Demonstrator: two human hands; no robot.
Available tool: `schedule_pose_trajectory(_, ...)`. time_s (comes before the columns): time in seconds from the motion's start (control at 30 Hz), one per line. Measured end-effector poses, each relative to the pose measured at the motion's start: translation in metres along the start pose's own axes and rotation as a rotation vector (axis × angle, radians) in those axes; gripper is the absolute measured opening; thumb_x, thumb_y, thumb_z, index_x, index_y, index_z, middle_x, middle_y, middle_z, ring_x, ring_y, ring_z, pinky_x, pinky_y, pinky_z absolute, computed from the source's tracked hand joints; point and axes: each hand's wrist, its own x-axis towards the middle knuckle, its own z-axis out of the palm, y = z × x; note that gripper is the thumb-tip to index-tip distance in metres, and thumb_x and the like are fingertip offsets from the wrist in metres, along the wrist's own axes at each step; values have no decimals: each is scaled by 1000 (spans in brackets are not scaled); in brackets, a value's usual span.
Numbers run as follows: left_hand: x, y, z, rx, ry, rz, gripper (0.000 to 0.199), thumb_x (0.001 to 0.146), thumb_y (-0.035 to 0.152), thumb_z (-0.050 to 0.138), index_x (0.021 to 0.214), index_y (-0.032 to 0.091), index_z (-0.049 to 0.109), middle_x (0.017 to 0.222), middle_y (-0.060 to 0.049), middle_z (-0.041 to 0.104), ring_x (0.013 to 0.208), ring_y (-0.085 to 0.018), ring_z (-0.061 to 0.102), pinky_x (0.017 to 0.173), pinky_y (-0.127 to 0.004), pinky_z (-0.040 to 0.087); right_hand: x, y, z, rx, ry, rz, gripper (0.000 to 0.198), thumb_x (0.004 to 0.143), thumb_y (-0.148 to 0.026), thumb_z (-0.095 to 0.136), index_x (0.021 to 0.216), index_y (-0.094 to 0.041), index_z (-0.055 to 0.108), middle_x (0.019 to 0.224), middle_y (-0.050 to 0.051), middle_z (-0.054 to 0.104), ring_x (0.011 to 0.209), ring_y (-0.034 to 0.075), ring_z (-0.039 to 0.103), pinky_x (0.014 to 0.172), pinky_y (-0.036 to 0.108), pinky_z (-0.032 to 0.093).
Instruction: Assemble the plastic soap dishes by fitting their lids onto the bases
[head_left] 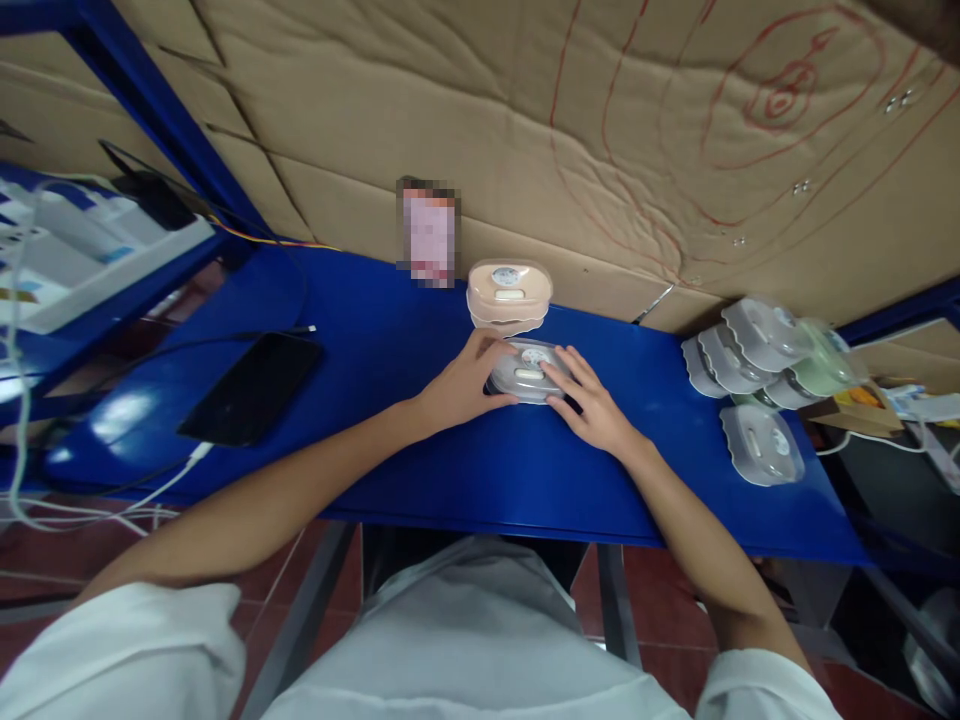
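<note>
A small grey lidded plastic box (pixel 529 388) with a clear top, a round sticker and a pale oblong tab sits on the blue table between my hands. My left hand (pixel 469 385) is curved round its left end, thumb at the front and fingers behind. My right hand (pixel 596 405) grips the right end, its fingertips on the lid and its thumb low at the front edge. Just behind stand peach boxes (pixel 510 290) of the same shape, one on another.
Several grey boxes (pixel 757 345) and a green one (pixel 829 360) are piled at the right, with a single box (pixel 761 445) in front. A black phone (pixel 255 388) with a white cable lies left. Behind the blue table (pixel 480 480) rises a cardboard wall (pixel 510 130) bearing a pixelated picture (pixel 429 235).
</note>
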Motion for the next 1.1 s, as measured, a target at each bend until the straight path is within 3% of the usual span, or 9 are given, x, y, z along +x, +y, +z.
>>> schedule_pose_trajectory(0.23, 4, 2, -7, -38, -99, -49, 68, 87, 50, 86, 141, 25, 54, 157, -15, 55, 143, -40, 61, 116, -55, 56, 1, 2, -1, -77, -6, -89, 65, 113, -36, 51, 173, -42, 26, 183, -1, 21, 169, 32, 22, 134, 64, 36)
schedule_pose_trajectory(0.4, 2, 7, -14, 85, -162, -78, 59, 91, 49, 83, 140, 26, 58, 168, -16, 48, 141, -40, 65, 110, -52, 58, 0, -1, -1, -216, -23, -143, 73, 112, -27, 52, 174, -43, 17, 183, -1, 19, 169, 31, 22, 133, 58, 40)
schedule_pose_trajectory(0.53, 0, 5, -14, 99, -160, -53, 62, 90, 45, 86, 141, 26, 56, 169, -15, 48, 143, -38, 63, 112, -48, 57, -1, 1, 2, -248, -19, -211, 79, 110, -16, 52, 174, -43, 14, 182, 2, 23, 168, 32, 26, 133, 62, 39)
schedule_pose_trajectory(0.67, 2, -2, -10, 23, -113, -51, 75, 86, 47, 89, 145, 23, 50, 160, -19, 56, 138, -38, 66, 108, -49, 58, 0, 4, 5, -222, 20, -238, 74, 111, -16, 50, 174, -42, 21, 179, 4, 32, 166, 32, 33, 133, 63, 38)
schedule_pose_trajectory(0.83, 2, 0, -10, 33, -80, -14, 69, 87, 66, 80, 137, 25, 55, 144, -15, 67, 127, -37, 71, 102, -50, 60, 1, 1, 3, -178, 42, -154, 56, 112, -35, 54, 167, -36, 46, 171, 8, 49, 161, 33, 44, 129, 60, 44)
schedule_pose_trajectory(0.9, 1, 6, -14, 122, -37, -18, 60, 89, 70, 75, 127, 26, 60, 132, -12, 73, 121, -36, 74, 100, -50, 60, 1, -4, 1, -187, 25, -121, 53, 110, -42, 57, 163, -35, 54, 163, 11, 58, 155, 34, 51, 124, 60, 49)
schedule_pose_trajectory(0.97, 1, 10, -19, 196, 90, -14, 47, 99, 66, 65, 121, 25, 62, 126, -12, 74, 121, -35, 73, 103, -51, 59, 1, -11, 0, -183, -10, -96, 52, 110, -47, 56, 161, -35, 56, 158, 11, 63, 150, 34, 56, 120, 59, 51)
schedule_pose_trajectory(1.03, 5, 8, -26, 220, 248, 12, 38, 105, 56, 57, 125, 24, 62, 134, -14, 71, 131, -34, 68, 111, -52, 56, 1, -17, 0, -161, -36, -88, 52, 111, -50, 51, 161, -35, 56, 158, 10, 63, 149, 34, 57, 120, 59, 50)
schedule_pose_trajectory(1.1, 16, -1, -34, 211, 345, 27, 45, 105, 52, 60, 139, 23, 57, 153, -17, 58, 147, -35, 56, 123, -55, 47, 2, -21, 0, -125, -17, -87, 54, 113, -52, 45, 163, -33, 53, 162, 9, 60, 150, 33, 56, 121, 58, 49)
